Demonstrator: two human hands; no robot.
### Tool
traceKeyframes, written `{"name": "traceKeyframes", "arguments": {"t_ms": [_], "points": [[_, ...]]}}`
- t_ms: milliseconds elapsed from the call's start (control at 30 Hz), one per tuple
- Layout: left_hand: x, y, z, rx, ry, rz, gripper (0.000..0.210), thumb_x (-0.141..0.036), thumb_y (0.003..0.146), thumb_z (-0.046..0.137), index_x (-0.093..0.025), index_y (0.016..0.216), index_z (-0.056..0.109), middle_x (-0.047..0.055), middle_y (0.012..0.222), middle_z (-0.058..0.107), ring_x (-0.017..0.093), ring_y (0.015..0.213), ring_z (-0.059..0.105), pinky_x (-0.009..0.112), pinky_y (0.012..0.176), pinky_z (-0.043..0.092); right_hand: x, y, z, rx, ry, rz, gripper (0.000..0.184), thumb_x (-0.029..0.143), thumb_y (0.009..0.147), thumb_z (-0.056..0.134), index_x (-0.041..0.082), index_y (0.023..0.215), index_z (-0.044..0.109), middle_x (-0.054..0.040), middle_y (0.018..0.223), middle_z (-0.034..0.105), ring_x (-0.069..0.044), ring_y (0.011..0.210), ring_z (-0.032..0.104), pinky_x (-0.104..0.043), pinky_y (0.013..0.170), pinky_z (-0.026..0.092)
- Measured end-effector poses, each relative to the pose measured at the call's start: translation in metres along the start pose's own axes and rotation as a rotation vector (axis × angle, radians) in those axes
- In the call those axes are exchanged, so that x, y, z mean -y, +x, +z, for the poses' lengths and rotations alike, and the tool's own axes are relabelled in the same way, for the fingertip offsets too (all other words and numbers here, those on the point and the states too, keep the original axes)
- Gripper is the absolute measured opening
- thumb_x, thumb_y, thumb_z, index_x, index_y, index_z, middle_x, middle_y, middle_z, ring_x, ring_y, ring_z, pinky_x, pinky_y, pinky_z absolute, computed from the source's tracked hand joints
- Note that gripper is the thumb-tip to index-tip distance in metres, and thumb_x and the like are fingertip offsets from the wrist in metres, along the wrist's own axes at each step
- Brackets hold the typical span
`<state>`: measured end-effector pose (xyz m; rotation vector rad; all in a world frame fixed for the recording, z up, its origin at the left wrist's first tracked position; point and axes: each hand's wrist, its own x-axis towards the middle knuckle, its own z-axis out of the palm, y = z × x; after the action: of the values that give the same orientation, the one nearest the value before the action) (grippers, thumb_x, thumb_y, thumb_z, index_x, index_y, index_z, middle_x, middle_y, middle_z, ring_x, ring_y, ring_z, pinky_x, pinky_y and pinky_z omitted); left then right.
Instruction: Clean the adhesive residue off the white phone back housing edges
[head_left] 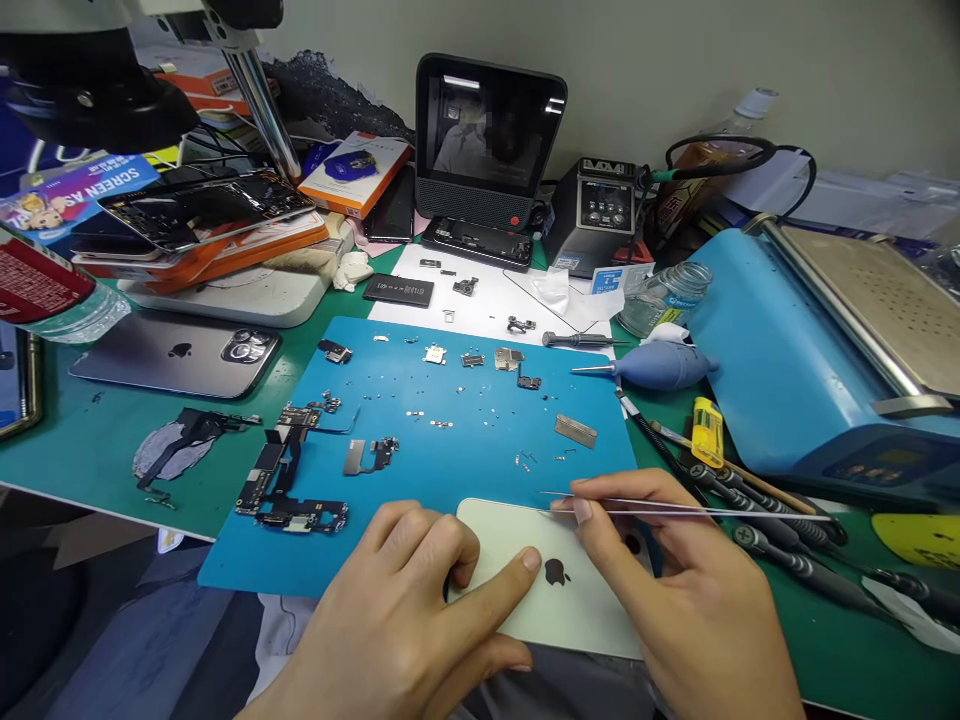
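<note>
A pale phone housing point(574, 610) with a dark apple logo lies back side up at the front edge of the blue mat point(442, 470). My left hand point(420, 590) grips its left end, thumb flat on the back and fingers curled at the edge. Over the housing's right part, my right hand point(690, 580) holds thin metal tweezers point(720, 512) between thumb and forefinger, their tips pointing left just above its far edge. My right hand partly covers the camera area. Tiny screws, brackets and a phone logic board point(262, 470) lie on the mat.
A blue air blower point(664, 367), screwdrivers point(802, 570) and a blue heating machine point(780, 370) stand or lie to the right. At left are a grey phone point(180, 352) and a bottle point(60, 290). A microscope point(97, 90) overhangs the back left; a smart display point(487, 140) stands behind.
</note>
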<state>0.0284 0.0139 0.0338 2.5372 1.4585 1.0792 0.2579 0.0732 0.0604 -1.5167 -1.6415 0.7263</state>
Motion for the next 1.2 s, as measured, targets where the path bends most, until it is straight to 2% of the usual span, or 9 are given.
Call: {"name": "traceKeyframes", "arguments": {"t_ms": [300, 500, 667, 767, 1000, 1200], "points": [[0.001, 0.003, 0.0, -0.002, 0.005, 0.002, 0.035, -0.047, 0.125, 0.056, -0.028, 0.139, 0.081, -0.003, 0.093, 0.061, 0.012, 0.085, 0.056, 0.029, 0.082, 0.044, 0.009, -0.005, 0.0, 0.023, -0.035, 0.144, 0.021, 0.052, 0.103, 0.082, 0.033, 0.097, 0.085, 0.003, 0.089, 0.087, -0.016, 0.071, 0.076, -0.027, 0.049, 0.043], [0.002, 0.002, 0.0, 0.024, 0.002, 0.018, 0.035, -0.046, 0.125, 0.056, -0.027, 0.142, 0.08, -0.003, 0.093, 0.059, 0.012, 0.084, 0.055, 0.028, 0.083, 0.044, 0.006, -0.009, -0.004, 0.004, -0.041, 0.162, 0.023, 0.051, 0.106, 0.077, 0.031, 0.097, 0.084, 0.0016, 0.09, 0.086, -0.017, 0.074, 0.079, -0.024, 0.055, 0.053], [0.004, -0.003, 0.001, 0.037, 0.028, 0.032, 0.036, -0.045, 0.126, 0.054, -0.026, 0.144, 0.078, -0.002, 0.095, 0.057, 0.013, 0.085, 0.054, 0.029, 0.083, 0.044, -0.012, -0.008, -0.015, 0.005, -0.076, 0.104, 0.022, 0.05, 0.103, 0.08, 0.03, 0.098, 0.086, -0.001, 0.092, 0.088, -0.019, 0.081, 0.085, -0.023, 0.067, 0.063], [0.005, -0.009, 0.001, 0.079, 0.052, 0.051, 0.038, -0.046, 0.125, 0.057, -0.027, 0.151, 0.076, 0.0, 0.098, 0.057, 0.014, 0.088, 0.055, 0.03, 0.084, 0.045, -0.022, -0.008, -0.022, -0.049, -0.096, 0.085, 0.022, 0.05, 0.105, 0.079, 0.03, 0.099, 0.085, -0.001, 0.094, 0.089, -0.019, 0.083, 0.085, -0.024, 0.073, 0.064], [0.011, -0.023, 0.003, 0.165, 0.118, 0.079, 0.051, -0.046, 0.121, 0.065, -0.032, 0.17, 0.064, 0.003, 0.107, 0.056, 0.015, 0.094, 0.056, 0.031, 0.085, 0.047, -0.021, -0.005, -0.034, -0.134, -0.118, 0.07, 0.017, 0.045, 0.096, 0.08, 0.03, 0.09, 0.085, 0.0008, 0.083, 0.086, -0.017, 0.07, 0.08, -0.022, 0.061, 0.059], [0.013, -0.027, 0.003, 0.185, 0.143, 0.105, 0.057, -0.047, 0.122, 0.064, -0.034, 0.176, 0.057, 0.004, 0.108, 0.055, 0.015, 0.095, 0.055, 0.03, 0.086, 0.048, -0.019, -0.007, -0.038, -0.132, -0.077, 0.096, 0.019, 0.046, 0.098, 0.077, 0.028, 0.092, 0.083, 0.0003, 0.082, 0.087, -0.017, 0.07, 0.085, -0.019, 0.062, 0.064]]}}
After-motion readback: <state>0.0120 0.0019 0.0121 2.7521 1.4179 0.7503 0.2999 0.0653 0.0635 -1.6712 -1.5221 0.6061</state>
